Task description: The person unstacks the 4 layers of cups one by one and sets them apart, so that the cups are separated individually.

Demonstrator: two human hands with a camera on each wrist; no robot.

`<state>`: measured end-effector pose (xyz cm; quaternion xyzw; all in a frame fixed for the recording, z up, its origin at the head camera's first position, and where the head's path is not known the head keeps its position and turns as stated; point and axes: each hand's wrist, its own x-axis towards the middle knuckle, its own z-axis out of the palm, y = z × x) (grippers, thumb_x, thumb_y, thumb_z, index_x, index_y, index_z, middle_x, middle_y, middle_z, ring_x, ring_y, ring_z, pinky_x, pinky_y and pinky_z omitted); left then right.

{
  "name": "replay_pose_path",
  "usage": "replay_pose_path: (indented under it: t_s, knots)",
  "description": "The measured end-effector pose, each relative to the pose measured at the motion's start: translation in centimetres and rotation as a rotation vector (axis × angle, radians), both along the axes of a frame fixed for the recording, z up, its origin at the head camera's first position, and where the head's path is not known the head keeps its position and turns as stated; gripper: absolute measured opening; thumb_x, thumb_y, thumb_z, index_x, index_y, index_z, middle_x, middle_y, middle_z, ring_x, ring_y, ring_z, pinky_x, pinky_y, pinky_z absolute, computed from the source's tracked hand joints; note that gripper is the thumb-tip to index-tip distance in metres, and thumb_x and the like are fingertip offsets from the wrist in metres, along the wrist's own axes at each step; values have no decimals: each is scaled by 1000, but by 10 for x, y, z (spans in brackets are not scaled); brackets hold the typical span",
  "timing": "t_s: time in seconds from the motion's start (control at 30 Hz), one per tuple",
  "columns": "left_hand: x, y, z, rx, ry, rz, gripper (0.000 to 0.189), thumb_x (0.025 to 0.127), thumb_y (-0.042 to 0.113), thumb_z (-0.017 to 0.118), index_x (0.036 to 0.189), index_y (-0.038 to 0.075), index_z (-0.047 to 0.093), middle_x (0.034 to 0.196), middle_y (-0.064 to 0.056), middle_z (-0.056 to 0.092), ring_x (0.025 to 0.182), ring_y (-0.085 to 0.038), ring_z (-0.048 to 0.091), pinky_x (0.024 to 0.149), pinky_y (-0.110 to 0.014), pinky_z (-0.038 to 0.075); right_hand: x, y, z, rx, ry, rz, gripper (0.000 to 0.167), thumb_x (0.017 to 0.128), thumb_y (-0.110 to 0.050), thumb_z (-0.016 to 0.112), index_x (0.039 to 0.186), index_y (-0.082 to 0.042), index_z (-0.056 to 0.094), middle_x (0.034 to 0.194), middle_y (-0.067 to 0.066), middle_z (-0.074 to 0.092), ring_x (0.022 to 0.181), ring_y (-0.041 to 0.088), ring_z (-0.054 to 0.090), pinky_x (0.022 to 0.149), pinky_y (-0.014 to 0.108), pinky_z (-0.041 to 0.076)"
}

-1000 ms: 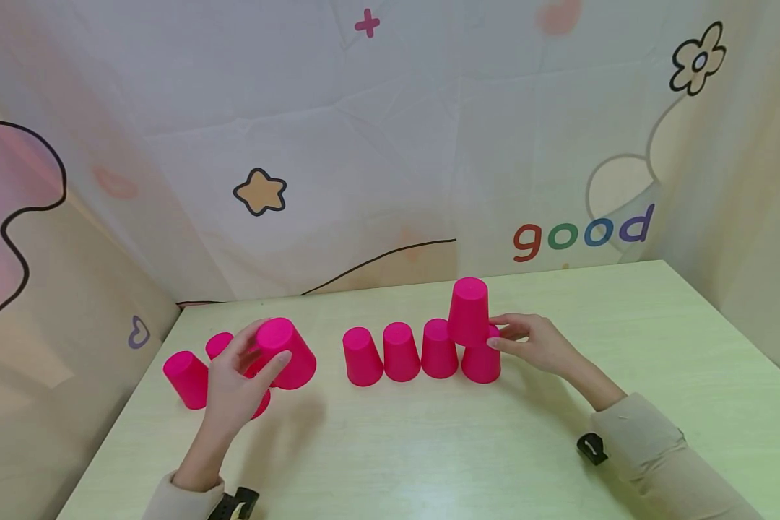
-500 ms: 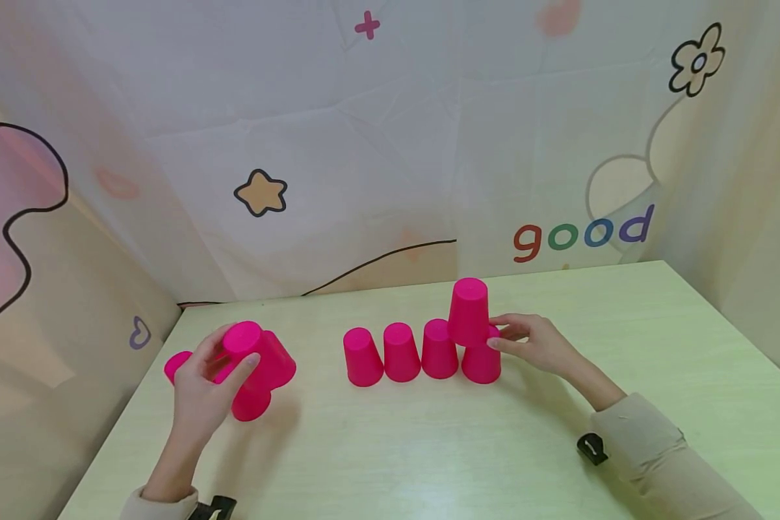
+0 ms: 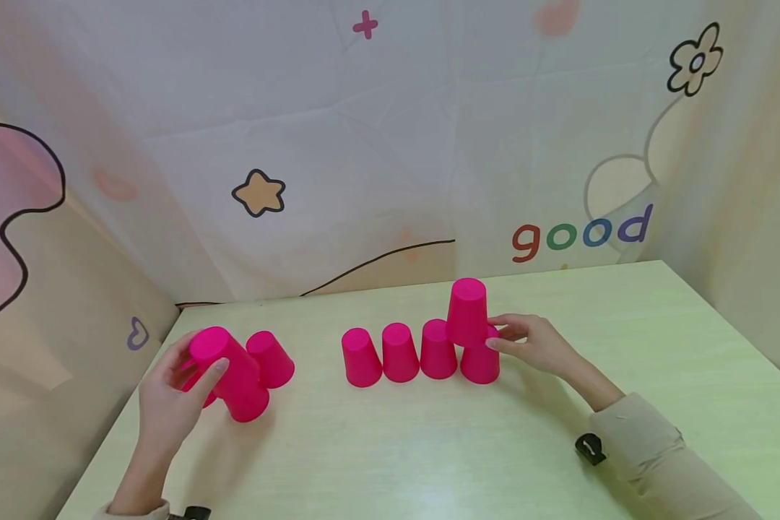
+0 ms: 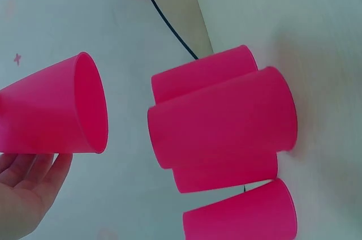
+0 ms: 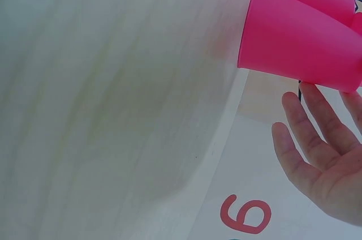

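My left hand point(image 3: 172, 404) holds a pink cup point(image 3: 224, 357) upside down between thumb and fingers, raised above the table at the left. In the left wrist view the held cup point(image 4: 45, 107) is apart from the standing cups point(image 4: 220, 121). Below and beside it stand a front cup point(image 3: 250, 404), a back cup point(image 3: 271, 361) and one partly hidden behind the hand. My right hand point(image 3: 536, 343) touches the rightmost cup point(image 3: 481, 365) of an inverted row with its fingertips, fingers fairly straight. Another cup point(image 3: 468, 310) sits on top, bridging the two right-hand row cups.
Several inverted cups form the row, including the leftmost cup point(image 3: 362, 359) and its neighbour point(image 3: 400, 354). A pale green table point(image 3: 396, 462) lies beneath, with a printed cloth point(image 3: 377, 144) behind it and walls at both sides.
The left hand has carried its cup leftward, away from the row and over the left cluster, uncovering the back cup there. My right hand and the row have stayed put.
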<state>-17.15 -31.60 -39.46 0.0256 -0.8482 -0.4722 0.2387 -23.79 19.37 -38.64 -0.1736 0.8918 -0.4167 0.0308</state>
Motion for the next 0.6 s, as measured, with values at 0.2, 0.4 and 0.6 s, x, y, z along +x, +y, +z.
replay_pose_path:
  t_s: [0.2, 0.4, 0.6]
  knots:
    - [39, 39, 58, 40, -68, 61, 55, 83, 19, 67, 133, 13, 45, 107, 13, 55, 90, 4, 53, 65, -13, 49, 0, 0, 0, -3, 2, 0, 46, 84, -20, 65, 123, 0, 53, 112, 19, 59, 94, 31, 58, 72, 38, 52]
    - [37, 26, 52, 65, -56, 88, 55, 83, 21, 67, 133, 13, 45, 111, 4, 55, 91, 1, 51, 65, -9, 47, 0, 0, 0, 3, 5, -6, 45, 84, -19, 65, 123, 0, 53, 112, 18, 59, 94, 31, 58, 72, 37, 52]
    - [40, 16, 58, 118, -46, 162, 55, 81, 14, 69, 132, 12, 47, 107, 11, 53, 92, -1, 52, 70, -6, 44, 1, 0, 0, 3, 10, -5, 46, 84, -18, 65, 123, 1, 53, 113, 19, 58, 94, 31, 58, 73, 38, 52]
